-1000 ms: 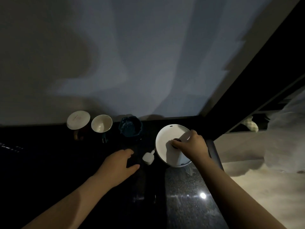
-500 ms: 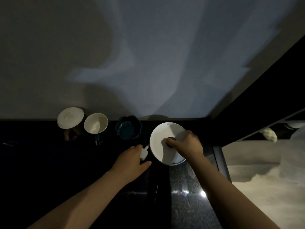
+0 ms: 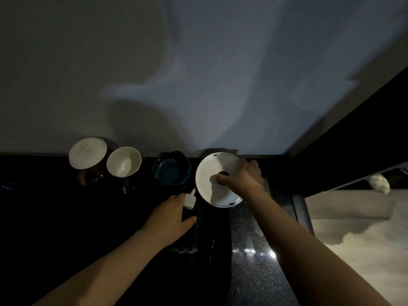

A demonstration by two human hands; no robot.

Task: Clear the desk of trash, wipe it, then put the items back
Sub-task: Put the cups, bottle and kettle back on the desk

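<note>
since everything's lined up along the wall past the fingertips, i'd guess this is the "put the items back" part. the right hand (image 3: 242,180) is curled over the white pot (image 3: 209,168), thumb and fingers pinching the dark knob (image 3: 223,174) in the middle of its lid. honestly can't tell in this light if the pot is sitting on the desk (image 3: 249,228) or being lifted a bit. the left hand (image 3: 172,215) is loose and spread, thumb out to the side, fingertips just touching the little white plug (image 3: 189,199) right beside the pot. ahead of the left hand there's a dark teal bowl (image 3: 172,171), and further out to its left a white cup (image 3: 124,161) and a brown jar with a white lid (image 3: 87,153). next move probably needs the pot set square by the wall next to the bowl, and the plug tucked in so its cord doesn't snag.
</note>
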